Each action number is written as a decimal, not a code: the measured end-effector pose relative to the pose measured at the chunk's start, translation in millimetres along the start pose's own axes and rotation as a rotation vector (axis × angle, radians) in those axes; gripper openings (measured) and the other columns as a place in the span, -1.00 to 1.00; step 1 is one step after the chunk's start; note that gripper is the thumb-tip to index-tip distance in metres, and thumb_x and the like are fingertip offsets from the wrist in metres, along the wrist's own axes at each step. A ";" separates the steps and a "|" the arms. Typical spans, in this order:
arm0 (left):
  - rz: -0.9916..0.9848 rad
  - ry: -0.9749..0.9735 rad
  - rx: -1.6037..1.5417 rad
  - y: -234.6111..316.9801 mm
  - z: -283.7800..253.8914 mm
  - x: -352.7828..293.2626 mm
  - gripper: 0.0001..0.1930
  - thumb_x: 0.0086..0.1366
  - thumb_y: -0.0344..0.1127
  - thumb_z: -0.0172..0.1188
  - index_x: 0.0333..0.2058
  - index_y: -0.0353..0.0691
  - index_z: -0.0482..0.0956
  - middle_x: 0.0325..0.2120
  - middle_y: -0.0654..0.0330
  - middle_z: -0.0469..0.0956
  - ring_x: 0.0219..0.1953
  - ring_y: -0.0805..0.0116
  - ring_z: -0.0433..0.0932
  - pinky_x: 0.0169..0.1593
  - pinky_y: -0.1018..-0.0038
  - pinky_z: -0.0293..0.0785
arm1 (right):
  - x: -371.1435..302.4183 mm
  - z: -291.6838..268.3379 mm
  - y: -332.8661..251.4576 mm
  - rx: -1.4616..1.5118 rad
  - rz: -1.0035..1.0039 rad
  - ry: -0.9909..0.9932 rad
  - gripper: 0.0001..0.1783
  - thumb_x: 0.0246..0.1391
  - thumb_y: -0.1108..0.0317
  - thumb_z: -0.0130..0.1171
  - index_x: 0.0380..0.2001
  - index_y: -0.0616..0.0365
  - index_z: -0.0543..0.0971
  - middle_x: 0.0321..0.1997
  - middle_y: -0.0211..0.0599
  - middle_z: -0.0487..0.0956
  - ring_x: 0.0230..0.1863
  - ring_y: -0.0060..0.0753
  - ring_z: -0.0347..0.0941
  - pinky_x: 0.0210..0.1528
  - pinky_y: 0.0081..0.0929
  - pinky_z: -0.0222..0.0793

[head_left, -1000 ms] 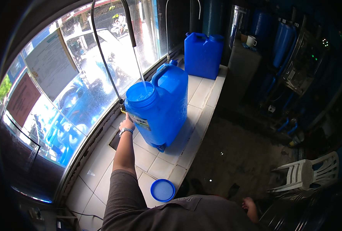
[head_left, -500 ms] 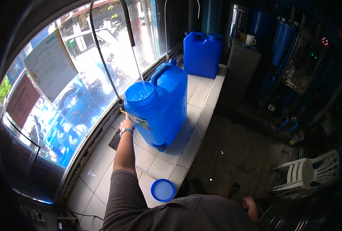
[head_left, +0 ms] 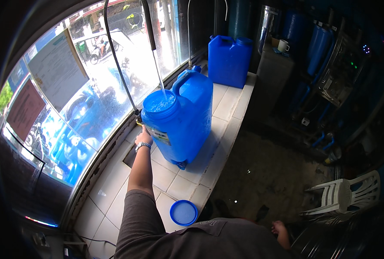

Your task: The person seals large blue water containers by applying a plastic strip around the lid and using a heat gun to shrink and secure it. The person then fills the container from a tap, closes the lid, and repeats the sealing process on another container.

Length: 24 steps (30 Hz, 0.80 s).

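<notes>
In the head view, the left hand (head_left: 143,137) reaches forward to a small yellow valve (head_left: 139,122) just beside the big blue jug (head_left: 181,118); whether its fingers grip the valve, I cannot tell. The jug stands on the tiled tabletop (head_left: 226,108) just right of that hand, with water (head_left: 158,78) streaming into its open mouth. A blue lid (head_left: 184,212) lies nearer the person. The right hand is out of view.

A small rectangular pale label (head_left: 161,136) with dark print sits on the near face of the big blue plastic jerrycan (head_left: 184,117) standing on the white tiled counter (head_left: 226,108). On the window glass to the left hang a large grey rectangular sign (head_left: 53,71) and, lower left, a dark red rectangular sign (head_left: 24,108).
</notes>
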<state>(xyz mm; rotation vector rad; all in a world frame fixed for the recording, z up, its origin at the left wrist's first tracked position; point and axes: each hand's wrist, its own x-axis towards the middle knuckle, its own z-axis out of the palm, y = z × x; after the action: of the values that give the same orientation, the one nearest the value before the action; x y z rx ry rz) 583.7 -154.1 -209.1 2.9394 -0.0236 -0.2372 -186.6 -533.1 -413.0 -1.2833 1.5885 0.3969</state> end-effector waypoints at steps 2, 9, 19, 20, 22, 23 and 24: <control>0.002 0.008 -0.006 0.1 1.3 0.9 -0.31 0.28 -0.09 -0.05 0.36 0.19 -0.08 0.01 -0.02 0.51 0.05 0.04 0.50 0.05 0.16 0.42 | 0.1 -0.3 -0.3 -0.010 0.003 -0.002 -0.67 0.21 0.17 0.03 -0.03 0.07 0.38 -0.46 -0.26 0.52 -0.67 -0.34 0.46 -0.65 -0.36 0.39; 0.011 0.025 0.029 -0.6 11.0 3.4 -0.34 0.30 -0.15 -0.10 0.36 0.16 -0.06 -0.02 0.01 0.53 0.02 0.06 0.52 0.02 0.18 0.44 | -5.4 2.6 -1.1 -0.037 -0.002 -0.013 -0.62 0.22 0.13 0.01 0.02 0.08 0.35 -0.44 -0.29 0.53 -0.66 -0.40 0.46 -0.65 -0.42 0.38; -0.017 -0.091 -0.137 -2.0 16.5 -8.6 -0.21 0.25 0.00 -0.01 0.38 0.04 -0.16 0.00 -0.05 0.52 0.03 0.04 0.52 0.05 0.16 0.42 | -26.2 2.8 3.9 -0.043 0.028 -0.041 -0.67 0.21 0.12 0.02 -0.07 0.07 0.40 -0.48 -0.31 0.51 -0.66 -0.39 0.44 -0.66 -0.40 0.37; -0.029 -0.082 -0.224 -5.6 18.2 -19.1 -0.17 0.22 0.01 0.05 0.37 -0.02 -0.14 0.00 -0.06 0.51 0.03 0.02 0.51 0.06 0.16 0.42 | -27.2 3.0 3.0 -0.075 0.000 -0.041 -0.67 0.21 0.12 0.03 -0.07 0.07 0.40 -0.48 -0.31 0.50 -0.67 -0.39 0.44 -0.66 -0.40 0.37; 0.071 0.008 -0.381 -19.5 23.4 -52.7 -0.25 0.10 -0.11 0.17 0.27 -0.12 0.14 -0.04 -0.08 0.52 0.01 -0.01 0.50 0.07 0.20 0.41 | -26.8 5.7 -2.3 -0.138 -0.041 -0.043 -0.68 0.20 0.12 0.04 -0.09 0.07 0.41 -0.49 -0.32 0.50 -0.67 -0.40 0.43 -0.66 -0.40 0.37; 0.168 0.091 -0.427 -28.6 31.4 -81.1 -0.33 0.11 -0.12 0.17 0.20 -0.12 0.25 -0.08 -0.04 0.53 -0.01 0.00 0.50 0.06 0.21 0.41 | -26.6 7.4 -5.8 -0.140 -0.030 -0.045 -0.68 0.20 0.11 0.04 -0.10 0.07 0.41 -0.49 -0.33 0.50 -0.68 -0.40 0.43 -0.66 -0.40 0.36; 0.258 0.178 -0.470 -38.0 40.5 -114.8 -0.42 0.11 -0.13 0.18 0.13 -0.13 0.36 -0.11 -0.01 0.54 -0.03 0.02 0.50 0.06 0.21 0.41 | -24.6 9.8 -12.3 -0.135 -0.031 -0.050 -0.68 0.20 0.11 0.04 -0.11 0.08 0.41 -0.50 -0.33 0.49 -0.68 -0.41 0.42 -0.66 -0.41 0.36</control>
<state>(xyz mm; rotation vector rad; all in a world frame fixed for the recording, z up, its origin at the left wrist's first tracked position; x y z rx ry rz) 463.9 -120.9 -237.5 2.4456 -0.2791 0.0539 -173.0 -517.2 -392.6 -1.3876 1.5193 0.5201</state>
